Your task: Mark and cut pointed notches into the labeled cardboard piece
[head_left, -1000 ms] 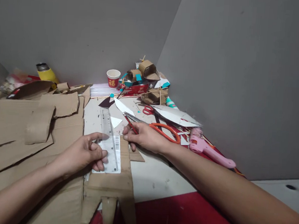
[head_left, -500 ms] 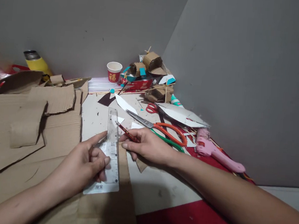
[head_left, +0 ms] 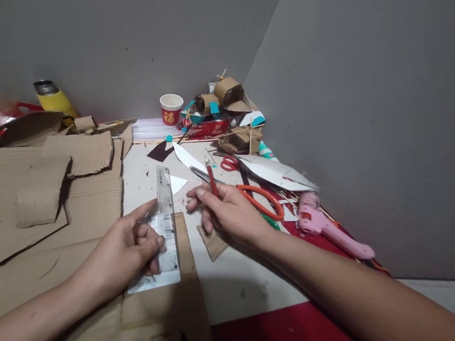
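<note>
My left hand (head_left: 130, 247) presses a clear plastic ruler (head_left: 165, 197) down on a strip of brown cardboard (head_left: 181, 287), thumb and index finger along its left edge. A white label with a barcode (head_left: 156, 278) lies under the ruler's near end. My right hand (head_left: 228, 212) holds a red pencil (head_left: 211, 175) with its upper end pointing away, just right of the ruler. A small cardboard scrap (head_left: 214, 243) lies under that wrist.
Large cardboard sheets (head_left: 32, 197) cover the left. Orange-handled scissors (head_left: 257, 199), small red scissors (head_left: 228, 164), a pink glue gun (head_left: 325, 225) and white paper cut-offs (head_left: 274, 174) lie to the right. A red paper cup (head_left: 170, 108), cardboard models (head_left: 227, 94) and a yellow bottle (head_left: 54, 98) stand by the grey walls.
The right hand turned the red pencil from lying flat towards the ruler to standing more upright. The ruler and left hand shifted slightly on the cardboard strip.
</note>
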{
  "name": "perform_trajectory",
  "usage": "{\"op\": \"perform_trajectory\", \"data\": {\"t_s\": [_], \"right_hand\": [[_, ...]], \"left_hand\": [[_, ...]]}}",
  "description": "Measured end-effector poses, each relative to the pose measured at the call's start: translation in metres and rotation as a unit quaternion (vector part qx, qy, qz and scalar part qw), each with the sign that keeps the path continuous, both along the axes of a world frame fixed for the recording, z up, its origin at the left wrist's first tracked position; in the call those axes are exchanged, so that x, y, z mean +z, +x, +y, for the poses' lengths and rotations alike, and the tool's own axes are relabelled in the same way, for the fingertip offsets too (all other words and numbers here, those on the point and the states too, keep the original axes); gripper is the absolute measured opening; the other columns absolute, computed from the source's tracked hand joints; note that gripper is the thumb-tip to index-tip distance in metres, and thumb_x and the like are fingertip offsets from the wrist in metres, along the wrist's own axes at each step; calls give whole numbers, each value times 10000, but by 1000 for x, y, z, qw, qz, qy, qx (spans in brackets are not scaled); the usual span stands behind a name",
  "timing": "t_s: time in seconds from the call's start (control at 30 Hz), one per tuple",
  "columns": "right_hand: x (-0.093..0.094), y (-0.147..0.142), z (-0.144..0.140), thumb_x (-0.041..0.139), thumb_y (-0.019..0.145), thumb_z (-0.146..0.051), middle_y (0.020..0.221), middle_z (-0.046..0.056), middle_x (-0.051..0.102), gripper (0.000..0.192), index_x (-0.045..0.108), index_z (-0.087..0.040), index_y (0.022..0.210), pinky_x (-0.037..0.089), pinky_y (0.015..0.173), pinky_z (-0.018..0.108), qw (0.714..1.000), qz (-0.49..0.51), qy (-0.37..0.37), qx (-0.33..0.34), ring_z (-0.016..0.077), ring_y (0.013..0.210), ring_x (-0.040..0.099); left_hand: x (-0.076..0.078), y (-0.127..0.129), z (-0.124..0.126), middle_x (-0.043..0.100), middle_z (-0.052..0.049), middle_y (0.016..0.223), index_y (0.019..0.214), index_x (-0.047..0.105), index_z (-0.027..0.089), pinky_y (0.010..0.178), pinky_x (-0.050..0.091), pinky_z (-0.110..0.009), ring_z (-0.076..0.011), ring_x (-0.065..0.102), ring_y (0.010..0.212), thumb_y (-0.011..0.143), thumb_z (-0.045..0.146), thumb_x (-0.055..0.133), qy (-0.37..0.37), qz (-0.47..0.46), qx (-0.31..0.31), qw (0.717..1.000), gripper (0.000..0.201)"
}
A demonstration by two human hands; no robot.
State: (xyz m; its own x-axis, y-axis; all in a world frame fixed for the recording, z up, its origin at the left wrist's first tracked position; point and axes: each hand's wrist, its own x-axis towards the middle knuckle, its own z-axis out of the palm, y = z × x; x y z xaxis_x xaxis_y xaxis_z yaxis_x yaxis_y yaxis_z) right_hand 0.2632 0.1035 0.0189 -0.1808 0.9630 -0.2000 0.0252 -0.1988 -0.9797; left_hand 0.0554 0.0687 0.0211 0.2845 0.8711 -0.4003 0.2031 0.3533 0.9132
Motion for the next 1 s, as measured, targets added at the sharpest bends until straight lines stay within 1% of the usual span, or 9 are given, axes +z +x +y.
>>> {"op": "perform_trajectory", "data": {"t_s": [0.07,0.13,0.27,0.33,0.5,0.57,0.77,0.87,1.0], "right_hand": [[2,-1,0,459,983,-284,748,31,685,254,621,-137,854,286,294,154,999,37,-17,-24,41,344,503],[3,-1,0,449,991,-368,705,45,682,339,628,-131,826,270,276,148,996,72,-35,-41,60,365,518],[2,2,2,499,936,-540,688,70,683,473,666,-124,783,468,391,199,989,126,-12,-72,114,484,590],[-1,5,3,514,899,-612,674,63,670,533,691,-125,776,508,450,227,989,129,10,-78,129,516,604],[-6,7,0,461,880,-705,447,-14,524,618,681,-152,715,351,350,197,994,81,5,-75,90,351,451],[-5,6,-1,453,878,-715,415,-17,520,620,672,-155,727,328,339,192,995,70,-13,-67,88,323,441],[-1,0,-2,476,905,-650,480,21,602,554,653,-148,753,400,347,183,993,88,-63,-53,101,361,533],[-4,-1,-1,529,894,-604,526,30,632,503,651,-139,748,401,339,166,992,103,-51,-59,92,388,550],[-8,-1,0,699,798,-495,563,4,644,355,645,-151,733,409,336,153,990,123,5,-74,76,408,535]], "left_hand": [[1,1,0,609,63,577,1540,180,84,455,443,-255,-142,565,439,695,355,747,-3,-1,3,1000,1052],[2,2,1,609,64,579,1540,181,85,454,446,-253,-145,573,445,688,354,752,-3,1,2,1000,1060],[4,3,1,611,65,585,1538,183,84,446,440,-246,-146,583,447,682,341,749,-2,6,1,1000,1058],[4,4,1,609,69,584,1537,178,80,444,439,-243,-145,586,445,677,331,746,-2,7,4,1000,1061],[3,5,0,599,76,593,1528,211,84,438,449,-242,-143,592,440,670,334,754,1,5,14,1000,1045],[2,5,0,598,76,597,1525,226,91,433,450,-242,-144,597,437,665,335,765,1,2,22,1000,1044],[2,6,3,612,64,651,1522,239,106,439,466,-255,-141,603,443,661,336,779,11,-4,36,999,1041],[4,6,4,616,59,692,1515,245,111,448,472,-258,-138,610,459,654,321,777,5,-4,37,999,1034],[5,4,3,608,62,716,1507,256,132,463,463,-253,-132,615,477,658,313,771,2,-7,27,1000,1009]]}}
